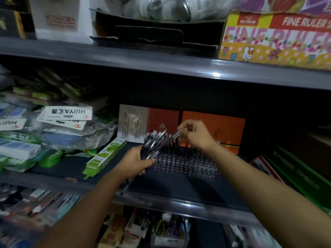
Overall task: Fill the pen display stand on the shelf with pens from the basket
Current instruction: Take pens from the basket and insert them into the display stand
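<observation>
Nearest, both forearms reach in over the front lip of the middle shelf (179, 203). The left hand (136, 162) is wrapped tightly around a bundle of pens (154, 142), their caps fanning up and away toward the right; held like this, the bundle probably serves as a ready stock, so single pens can be drawn without going back to the basket, which is not in view.

Just beyond and to the right, the clear pen display stand (186, 161) sits on the dark shelf floor, its grid of sockets facing up. Most near rows look empty; a few dark pens seem to stand along its far edge, though blur makes that uncertain.

Above the stand's far side, the right hand (195, 134) pinches one pen (176, 135) by its end between thumb and fingertips, the pen slanting down toward the bundle, likely being drawn free to go into a socket.

Farther back, orange boxes (213, 126) stand against the dark rear.
</observation>
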Demonstrator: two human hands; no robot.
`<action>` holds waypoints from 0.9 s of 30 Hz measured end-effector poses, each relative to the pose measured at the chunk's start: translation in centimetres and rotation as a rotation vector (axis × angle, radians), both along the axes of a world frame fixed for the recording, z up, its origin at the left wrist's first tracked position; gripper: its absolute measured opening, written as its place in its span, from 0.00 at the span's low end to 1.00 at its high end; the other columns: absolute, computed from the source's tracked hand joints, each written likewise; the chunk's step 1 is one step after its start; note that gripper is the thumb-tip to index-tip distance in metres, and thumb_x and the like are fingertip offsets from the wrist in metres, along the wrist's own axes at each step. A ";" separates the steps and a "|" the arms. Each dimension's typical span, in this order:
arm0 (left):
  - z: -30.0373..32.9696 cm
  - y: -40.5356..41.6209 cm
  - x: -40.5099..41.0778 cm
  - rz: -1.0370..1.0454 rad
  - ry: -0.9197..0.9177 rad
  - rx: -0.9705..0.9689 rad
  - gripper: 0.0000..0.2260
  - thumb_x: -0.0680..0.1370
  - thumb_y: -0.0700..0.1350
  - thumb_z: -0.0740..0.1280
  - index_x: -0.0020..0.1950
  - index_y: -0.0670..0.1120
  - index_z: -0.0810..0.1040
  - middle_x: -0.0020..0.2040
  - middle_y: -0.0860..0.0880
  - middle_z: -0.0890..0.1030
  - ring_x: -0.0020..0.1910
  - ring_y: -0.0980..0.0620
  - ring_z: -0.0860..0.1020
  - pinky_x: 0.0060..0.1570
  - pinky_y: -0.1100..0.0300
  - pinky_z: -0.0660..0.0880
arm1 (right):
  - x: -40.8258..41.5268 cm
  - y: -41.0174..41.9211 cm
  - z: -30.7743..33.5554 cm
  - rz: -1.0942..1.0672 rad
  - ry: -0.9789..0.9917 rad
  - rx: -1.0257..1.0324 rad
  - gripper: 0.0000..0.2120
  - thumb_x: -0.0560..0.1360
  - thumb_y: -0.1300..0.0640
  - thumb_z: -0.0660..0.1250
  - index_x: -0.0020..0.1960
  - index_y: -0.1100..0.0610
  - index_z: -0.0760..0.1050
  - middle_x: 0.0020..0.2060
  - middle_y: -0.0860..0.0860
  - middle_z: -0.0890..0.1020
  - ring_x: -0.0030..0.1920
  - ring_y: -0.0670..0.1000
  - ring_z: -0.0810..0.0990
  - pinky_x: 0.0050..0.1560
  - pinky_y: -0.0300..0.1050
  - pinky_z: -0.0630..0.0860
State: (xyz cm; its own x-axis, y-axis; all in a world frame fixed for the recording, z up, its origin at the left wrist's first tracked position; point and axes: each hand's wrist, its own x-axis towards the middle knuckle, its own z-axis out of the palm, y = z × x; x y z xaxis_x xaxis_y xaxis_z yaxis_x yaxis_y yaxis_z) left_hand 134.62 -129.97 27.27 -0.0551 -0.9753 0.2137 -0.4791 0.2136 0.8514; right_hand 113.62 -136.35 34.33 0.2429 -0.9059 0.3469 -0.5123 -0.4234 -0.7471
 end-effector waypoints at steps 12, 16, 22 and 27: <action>-0.3 -1.4 2.8 0.106 -0.078 -0.004 0.09 0.76 0.41 0.68 0.43 0.54 0.72 0.30 0.49 0.77 0.22 0.57 0.74 0.22 0.64 0.71 | -0.3 -2.3 0.2 -0.165 0.095 -0.099 0.06 0.79 0.64 0.62 0.46 0.58 0.76 0.37 0.56 0.81 0.29 0.50 0.77 0.28 0.43 0.73; -0.3 -1.6 2.9 0.114 -0.060 -0.030 0.09 0.75 0.41 0.68 0.43 0.55 0.72 0.27 0.51 0.76 0.21 0.58 0.74 0.22 0.64 0.71 | 1.4 -2.4 -0.4 -0.123 0.233 -0.204 0.06 0.78 0.66 0.61 0.47 0.60 0.76 0.37 0.59 0.81 0.33 0.55 0.77 0.33 0.48 0.74; -0.3 -1.3 3.0 0.109 0.010 -0.029 0.10 0.75 0.40 0.68 0.44 0.54 0.72 0.27 0.52 0.75 0.21 0.59 0.73 0.22 0.65 0.71 | 3.6 -2.9 -1.5 -0.051 0.396 -0.325 0.05 0.75 0.68 0.61 0.48 0.63 0.74 0.40 0.58 0.80 0.38 0.57 0.79 0.39 0.56 0.79; -0.7 -1.3 3.4 0.123 0.035 -0.022 0.09 0.75 0.41 0.68 0.44 0.55 0.73 0.28 0.51 0.76 0.20 0.59 0.73 0.21 0.65 0.70 | 4.9 -3.2 -1.1 -0.048 0.449 -0.385 0.06 0.75 0.68 0.63 0.50 0.63 0.75 0.44 0.58 0.81 0.43 0.57 0.79 0.45 0.55 0.79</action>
State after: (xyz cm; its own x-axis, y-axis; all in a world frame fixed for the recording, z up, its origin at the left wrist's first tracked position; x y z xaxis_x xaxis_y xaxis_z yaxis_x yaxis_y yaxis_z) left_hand 138.06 -131.28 26.60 0.0727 -0.9693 0.2351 -0.4729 0.1740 0.8638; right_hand 118.52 -139.54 33.23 0.4033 -0.7489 0.5258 -0.7681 -0.5894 -0.2503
